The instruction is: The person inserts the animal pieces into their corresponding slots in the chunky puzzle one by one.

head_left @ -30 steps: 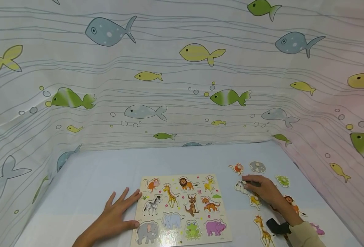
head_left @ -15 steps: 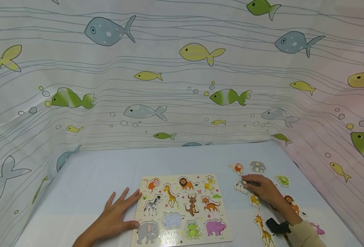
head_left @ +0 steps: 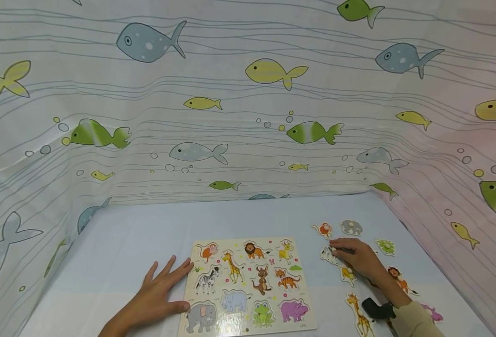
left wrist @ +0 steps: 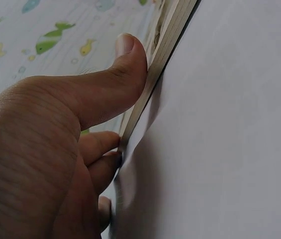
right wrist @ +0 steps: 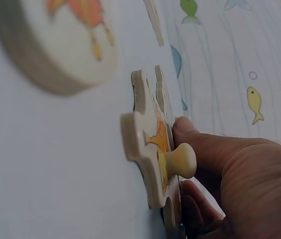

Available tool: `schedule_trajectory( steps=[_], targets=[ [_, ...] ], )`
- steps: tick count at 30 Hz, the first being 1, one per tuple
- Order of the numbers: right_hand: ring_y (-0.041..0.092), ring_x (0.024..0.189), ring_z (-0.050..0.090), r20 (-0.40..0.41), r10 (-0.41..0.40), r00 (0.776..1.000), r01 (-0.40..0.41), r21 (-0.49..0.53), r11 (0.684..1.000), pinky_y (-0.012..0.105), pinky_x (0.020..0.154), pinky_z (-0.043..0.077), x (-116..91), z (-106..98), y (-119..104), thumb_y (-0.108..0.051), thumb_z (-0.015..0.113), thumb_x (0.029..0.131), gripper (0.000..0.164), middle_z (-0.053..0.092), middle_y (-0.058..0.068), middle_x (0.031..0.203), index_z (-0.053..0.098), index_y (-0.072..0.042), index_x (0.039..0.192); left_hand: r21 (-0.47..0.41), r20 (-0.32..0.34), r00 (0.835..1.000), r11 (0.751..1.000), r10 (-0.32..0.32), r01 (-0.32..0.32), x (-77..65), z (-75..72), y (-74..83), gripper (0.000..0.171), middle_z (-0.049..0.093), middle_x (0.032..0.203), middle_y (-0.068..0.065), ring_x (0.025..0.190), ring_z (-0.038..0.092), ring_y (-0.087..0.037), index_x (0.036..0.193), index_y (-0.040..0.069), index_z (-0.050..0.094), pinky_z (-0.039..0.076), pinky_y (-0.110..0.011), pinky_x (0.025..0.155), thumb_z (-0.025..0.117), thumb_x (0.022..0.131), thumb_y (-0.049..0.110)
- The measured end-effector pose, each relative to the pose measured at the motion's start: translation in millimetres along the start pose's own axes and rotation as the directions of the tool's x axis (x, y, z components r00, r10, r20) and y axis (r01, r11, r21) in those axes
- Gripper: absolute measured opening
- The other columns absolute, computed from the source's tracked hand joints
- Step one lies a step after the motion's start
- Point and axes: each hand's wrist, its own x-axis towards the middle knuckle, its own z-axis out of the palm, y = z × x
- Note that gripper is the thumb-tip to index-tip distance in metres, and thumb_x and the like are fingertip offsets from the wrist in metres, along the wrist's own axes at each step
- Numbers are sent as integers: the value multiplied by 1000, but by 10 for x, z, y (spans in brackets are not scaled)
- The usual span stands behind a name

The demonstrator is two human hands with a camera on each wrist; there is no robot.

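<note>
The wooden animal puzzle board (head_left: 248,299) lies flat on the table, with printed pictures in its recesses. My left hand (head_left: 155,295) lies at its left side, fingers spread. In the left wrist view, the thumb (left wrist: 130,69) and fingertips touch the board's edge (left wrist: 152,74). Over on the right, my right hand (head_left: 359,257) pinches the zebra puzzle piece (head_left: 327,253) by its knob, thumb and forefinger together. The piece still lies on the table. In the right wrist view, a yellow-orange knobbed piece (right wrist: 157,154) stands in front of the right hand (right wrist: 249,174) and partly hides its grip.
Around the right hand lie loose pieces: a monkey (head_left: 324,229), an elephant (head_left: 351,227), a green frog (head_left: 385,246), a yellow animal (head_left: 347,275), a lion (head_left: 395,276), a giraffe (head_left: 357,313) and a pink-purple piece (head_left: 433,312). Fish-patterned cloth (head_left: 248,140) hangs around the table.
</note>
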Motion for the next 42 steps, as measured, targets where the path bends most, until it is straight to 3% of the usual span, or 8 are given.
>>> schedule_trajectory(
  steps=[8,18,23,29,34,37,42],
  targets=[
    [42,127,56,-7,-53,999,53,-20,998,64,100,46,-2,-5,-4,-29,70,94,30,67,11,132,73,-19,122,-15,14,1000,1000,-11,11,-13,-30,20,90,47,155,-3,144,32,-53,150,20,48,-9,-51,123,74,75,62],
    [42,128,55,7,-14,1000,14,-11,1000,63,101,46,-8,-27,-22,-31,70,94,31,66,11,133,73,-20,123,-11,-11,998,998,64,-64,-9,-51,-27,89,47,154,-5,142,34,-54,151,19,46,-11,-45,123,72,78,62],
    [36,123,60,3,-23,1000,23,4,1000,53,96,53,10,-28,-48,-31,70,94,29,68,6,130,73,-23,122,-14,-12,998,998,66,-66,-11,-52,-31,88,47,154,-6,141,33,-56,151,18,46,-11,-47,123,70,79,63],
    [31,121,64,19,29,999,-29,12,1000,40,92,56,20,-38,-51,-37,70,93,30,70,4,128,74,-26,121,-19,-11,998,998,62,-63,-21,-46,-19,88,48,154,-6,140,34,-56,150,17,47,-15,-38,122,73,78,60],
    [10,111,67,36,30,999,-32,67,997,24,83,56,24,-74,-105,-37,70,93,34,68,7,130,73,-23,123,-19,-13,998,998,65,-65,-22,-49,-23,88,47,154,-6,141,33,-56,151,17,46,-11,-44,124,65,82,69],
    [1,104,66,48,9,999,-13,85,996,22,79,56,23,-108,-165,-33,70,94,34,68,11,130,72,-19,124,-24,-15,998,998,62,-63,-21,-53,-21,89,47,154,-6,141,32,-56,150,17,46,-9,-49,123,63,82,71],
    [8,104,68,57,22,998,-26,75,997,23,78,56,23,-168,-268,-32,68,95,35,68,12,130,70,-16,126,-17,-17,998,998,63,-63,-23,-53,-14,89,48,154,-7,141,33,-56,150,16,47,-10,-49,123,66,80,67]
  ],
)
